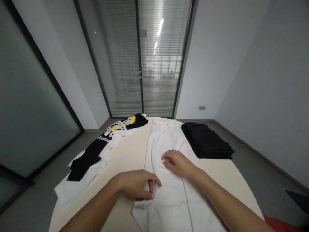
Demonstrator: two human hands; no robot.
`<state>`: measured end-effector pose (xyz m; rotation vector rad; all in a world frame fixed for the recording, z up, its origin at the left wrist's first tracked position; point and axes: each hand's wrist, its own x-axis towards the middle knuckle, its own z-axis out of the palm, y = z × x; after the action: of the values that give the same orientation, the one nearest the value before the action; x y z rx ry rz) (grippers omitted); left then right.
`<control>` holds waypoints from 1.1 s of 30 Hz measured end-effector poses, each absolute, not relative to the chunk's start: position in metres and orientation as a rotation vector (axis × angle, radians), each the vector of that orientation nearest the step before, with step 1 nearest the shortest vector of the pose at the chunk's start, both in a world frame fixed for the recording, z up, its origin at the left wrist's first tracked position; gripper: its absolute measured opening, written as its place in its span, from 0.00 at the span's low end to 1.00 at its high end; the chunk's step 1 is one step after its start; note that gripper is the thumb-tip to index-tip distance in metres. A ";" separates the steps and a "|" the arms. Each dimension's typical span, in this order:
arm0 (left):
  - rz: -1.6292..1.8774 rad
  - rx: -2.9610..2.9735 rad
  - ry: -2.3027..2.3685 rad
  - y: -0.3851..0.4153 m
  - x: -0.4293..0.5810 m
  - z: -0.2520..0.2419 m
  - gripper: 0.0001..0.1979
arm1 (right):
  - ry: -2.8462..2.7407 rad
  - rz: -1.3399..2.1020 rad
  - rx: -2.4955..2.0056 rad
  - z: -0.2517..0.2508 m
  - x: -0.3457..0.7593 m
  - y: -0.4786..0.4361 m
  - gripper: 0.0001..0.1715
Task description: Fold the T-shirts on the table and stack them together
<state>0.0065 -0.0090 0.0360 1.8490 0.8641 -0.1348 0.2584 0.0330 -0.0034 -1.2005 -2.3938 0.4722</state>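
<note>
A white garment, apparently a pair of trousers [169, 196], lies lengthwise down the middle of the table, with long creases and its near end running out of view. My left hand [136, 185] is at its left edge, fingers bent and thumb apart from the index finger. A corner of the cloth juts out just below that thumb. Farther up, my right hand [180, 162] is over the middle of the cloth, loosely curled, with a gap between thumb and index finger. Whether its fingertips press on the fabric is hard to tell.
A stack of folded black cloth [207, 141] sits at the table's right. Along the left edge lies a black and white printed T-shirt [96, 151] with yellow marks. The pale round-edged table [129, 154] stands before glass panels with blinds [159, 90]. Something red [280, 224] shows at lower right.
</note>
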 end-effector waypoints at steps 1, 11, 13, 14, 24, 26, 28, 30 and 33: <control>-0.151 1.838 0.883 -0.010 0.007 0.036 0.28 | -2.397 0.472 -1.190 -0.004 0.258 0.033 0.10; 0.011 1.776 0.870 -0.009 0.016 0.032 0.09 | -2.427 0.482 -1.166 -0.004 0.260 0.034 0.11; 0.135 1.749 0.845 -0.008 0.019 0.026 0.11 | -2.419 0.484 -1.175 -0.004 0.262 0.034 0.11; 0.163 1.728 0.823 -0.007 0.019 0.022 0.12 | -2.415 0.482 -1.182 -0.004 0.262 0.035 0.10; -0.162 1.832 0.857 -0.011 0.019 0.027 0.21 | -2.537 0.534 -1.016 0.003 0.264 0.035 0.10; -0.258 2.006 0.892 -0.023 0.024 0.036 0.20 | -2.569 0.554 -0.983 0.005 0.263 0.033 0.09; -0.313 2.190 0.959 -0.037 0.031 0.041 0.19 | -2.572 0.575 -1.002 0.007 0.262 0.032 0.09; -0.335 2.315 1.005 -0.049 0.036 0.042 0.15 | -2.560 0.596 -1.033 0.007 0.262 0.031 0.09; -0.348 2.346 0.980 -0.058 0.039 0.042 0.06 | -2.537 0.613 -1.053 0.006 0.263 0.031 0.10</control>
<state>0.0386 -0.0584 0.0419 2.3465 0.9803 -0.3480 0.2629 0.0314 0.0058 -1.0532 -2.5373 0.6131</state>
